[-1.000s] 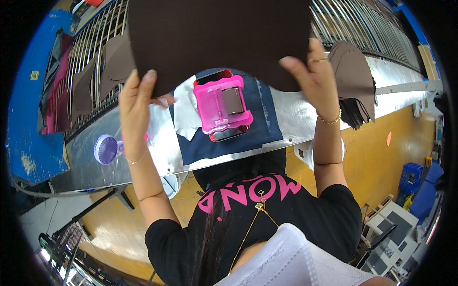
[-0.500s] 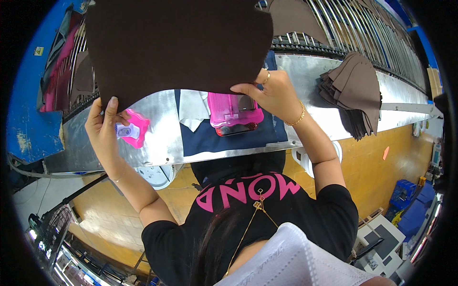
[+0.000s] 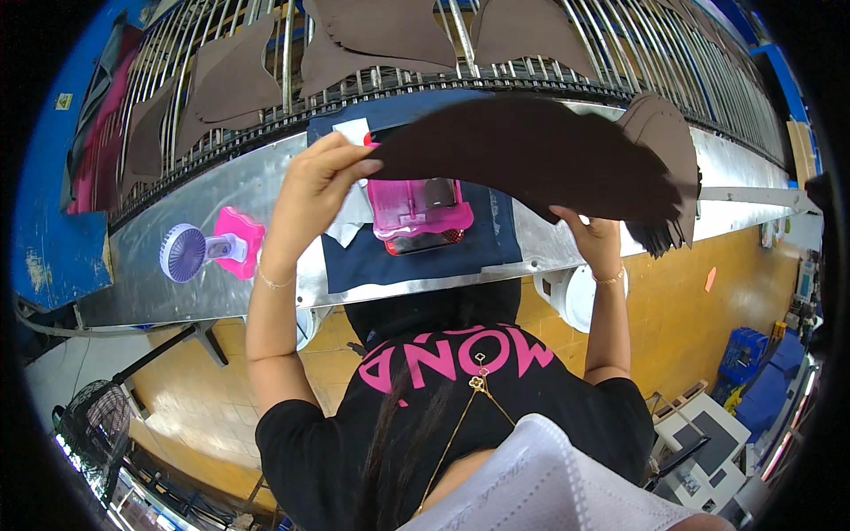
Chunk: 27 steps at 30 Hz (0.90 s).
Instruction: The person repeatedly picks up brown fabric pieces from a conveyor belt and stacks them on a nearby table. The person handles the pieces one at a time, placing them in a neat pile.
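A dark brown cut piece of leather-like sheet (image 3: 522,146) hangs between my hands over the metal table. My left hand (image 3: 320,181) pinches its left end between thumb and fingers. Below its lower edge on the right, my right hand (image 3: 591,239) has its thumb on the near side, while its other fingers are partly hidden behind the piece. The sheet's right end overlaps a stack of similar brown pieces (image 3: 677,146) and hides much of that stack.
A pink plastic basket (image 3: 416,208) rests on dark blue cloth (image 3: 354,270). To the left stands a small purple fan (image 3: 184,252) with a pink base. More brown pieces (image 3: 381,35) lie on the barred conveyor (image 3: 292,53) beyond the metal table (image 3: 133,274).
Both hands have carried the brown piece right and lowered it, so its right end now overlaps the stack. The conveyor and the fan have come into view.
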Each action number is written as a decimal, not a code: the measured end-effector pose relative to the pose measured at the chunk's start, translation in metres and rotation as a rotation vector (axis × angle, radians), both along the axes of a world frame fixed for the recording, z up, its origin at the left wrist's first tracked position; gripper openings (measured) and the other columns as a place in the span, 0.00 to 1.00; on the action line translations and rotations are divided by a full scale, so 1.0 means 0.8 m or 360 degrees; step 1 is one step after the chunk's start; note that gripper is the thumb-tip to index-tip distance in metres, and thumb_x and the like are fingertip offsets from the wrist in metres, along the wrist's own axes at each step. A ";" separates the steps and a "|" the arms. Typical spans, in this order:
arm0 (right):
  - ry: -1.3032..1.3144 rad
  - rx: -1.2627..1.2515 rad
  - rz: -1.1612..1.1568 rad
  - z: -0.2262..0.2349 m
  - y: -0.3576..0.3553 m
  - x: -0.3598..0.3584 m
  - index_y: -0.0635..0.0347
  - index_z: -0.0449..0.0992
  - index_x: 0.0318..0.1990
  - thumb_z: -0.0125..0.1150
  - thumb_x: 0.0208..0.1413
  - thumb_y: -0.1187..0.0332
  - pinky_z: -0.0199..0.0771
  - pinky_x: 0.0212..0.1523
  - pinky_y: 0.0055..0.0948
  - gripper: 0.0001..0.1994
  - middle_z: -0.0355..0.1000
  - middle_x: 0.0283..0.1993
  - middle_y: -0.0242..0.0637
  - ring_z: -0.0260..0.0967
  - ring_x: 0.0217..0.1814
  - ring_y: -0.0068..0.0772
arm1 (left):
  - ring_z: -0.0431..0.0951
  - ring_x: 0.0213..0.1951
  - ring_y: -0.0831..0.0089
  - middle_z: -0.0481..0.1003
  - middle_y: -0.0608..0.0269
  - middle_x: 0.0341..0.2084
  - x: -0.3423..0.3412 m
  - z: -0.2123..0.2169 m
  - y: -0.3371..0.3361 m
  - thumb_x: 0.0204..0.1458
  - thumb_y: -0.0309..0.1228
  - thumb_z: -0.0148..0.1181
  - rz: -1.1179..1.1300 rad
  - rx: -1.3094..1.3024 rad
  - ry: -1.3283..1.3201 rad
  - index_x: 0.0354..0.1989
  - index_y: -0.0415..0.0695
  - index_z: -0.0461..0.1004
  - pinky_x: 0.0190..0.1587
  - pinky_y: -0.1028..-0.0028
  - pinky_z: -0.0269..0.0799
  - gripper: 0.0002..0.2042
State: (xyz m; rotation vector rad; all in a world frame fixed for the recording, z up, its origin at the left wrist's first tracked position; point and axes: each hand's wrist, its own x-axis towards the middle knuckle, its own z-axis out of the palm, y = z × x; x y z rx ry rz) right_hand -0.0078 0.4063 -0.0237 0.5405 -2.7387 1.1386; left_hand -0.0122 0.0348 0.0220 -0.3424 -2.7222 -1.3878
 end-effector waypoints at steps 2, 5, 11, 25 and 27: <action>-0.0116 -0.0072 -0.0166 -0.005 0.035 0.015 0.59 0.81 0.37 0.68 0.48 0.75 0.71 0.35 0.24 0.08 0.79 0.32 0.34 0.74 0.32 0.28 | 0.71 0.26 0.74 0.64 0.64 0.22 -0.007 0.005 0.027 0.48 0.25 0.63 -0.0153 -0.0149 0.0185 0.29 0.39 0.77 0.27 0.76 0.65 0.03; -0.0346 -0.0180 -0.0188 0.020 0.084 0.023 0.67 0.79 0.37 0.64 0.50 0.80 0.71 0.37 0.22 0.06 0.77 0.32 0.32 0.70 0.33 0.21 | 0.71 0.30 0.67 0.66 0.62 0.25 -0.017 0.011 0.069 0.44 0.26 0.65 -0.0323 -0.0314 0.0246 0.29 0.42 0.80 0.31 0.71 0.66 0.04; -0.0349 -0.0245 -0.0137 0.039 0.173 0.034 0.68 0.75 0.42 0.55 0.55 0.83 0.71 0.38 0.19 0.08 0.75 0.37 0.35 0.70 0.36 0.22 | 0.67 0.39 0.60 0.67 0.60 0.35 -0.056 0.031 0.140 0.42 0.26 0.64 -0.0597 -0.0432 0.0690 0.25 0.44 0.80 0.42 0.64 0.65 0.02; 0.0296 -0.0421 -0.0916 0.107 0.103 -0.080 0.63 0.74 0.32 0.66 0.55 0.67 0.61 0.24 0.13 0.09 0.69 0.21 0.25 0.64 0.24 0.12 | 0.64 0.49 0.55 0.66 0.53 0.44 -0.242 0.161 0.188 0.43 0.27 0.55 -0.0166 -0.0866 0.1898 0.22 0.43 0.77 0.50 0.57 0.61 0.05; 0.0093 -0.0643 -0.0925 0.095 0.067 -0.113 0.61 0.72 0.29 0.66 0.55 0.66 0.62 0.19 0.14 0.10 0.67 0.18 0.26 0.65 0.18 0.14 | 0.64 0.51 0.54 0.65 0.52 0.46 -0.246 0.167 0.181 0.44 0.28 0.56 -0.0090 -0.0963 0.1907 0.24 0.43 0.78 0.51 0.56 0.60 0.05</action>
